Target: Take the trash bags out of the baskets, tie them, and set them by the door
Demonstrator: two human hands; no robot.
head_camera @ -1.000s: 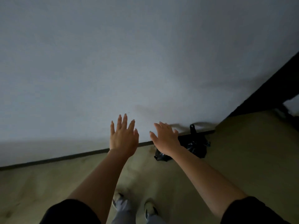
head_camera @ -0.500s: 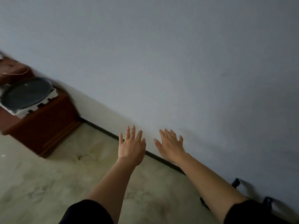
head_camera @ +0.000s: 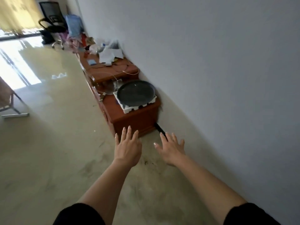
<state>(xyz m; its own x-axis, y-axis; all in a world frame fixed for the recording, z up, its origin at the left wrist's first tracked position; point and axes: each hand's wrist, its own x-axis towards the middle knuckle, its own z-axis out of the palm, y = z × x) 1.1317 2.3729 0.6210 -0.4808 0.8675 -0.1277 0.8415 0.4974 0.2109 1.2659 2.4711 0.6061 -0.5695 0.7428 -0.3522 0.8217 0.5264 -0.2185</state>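
Observation:
My left hand (head_camera: pixel 127 147) and my right hand (head_camera: pixel 172 147) are both stretched out in front of me over the beige floor, palms down, fingers spread and straight, holding nothing. No trash bag and no basket show in the head view now. Both forearms reach forward from black sleeves at the bottom edge.
A low brown wooden cabinet (head_camera: pixel 134 117) runs along the white wall (head_camera: pixel 227 70), just beyond my fingertips. On it sit a dark round pan (head_camera: pixel 135 93) on a white tray, papers and clutter. A black office chair (head_camera: pixel 52 18) stands far back left. A metal-legged frame (head_camera: pixel 9 104) is at the left.
The view has swung left along the wall. The tied black bag by the baseboard has dropped out of sight and the wooden cabinet now fills the middle. Both hands stayed open and empty.

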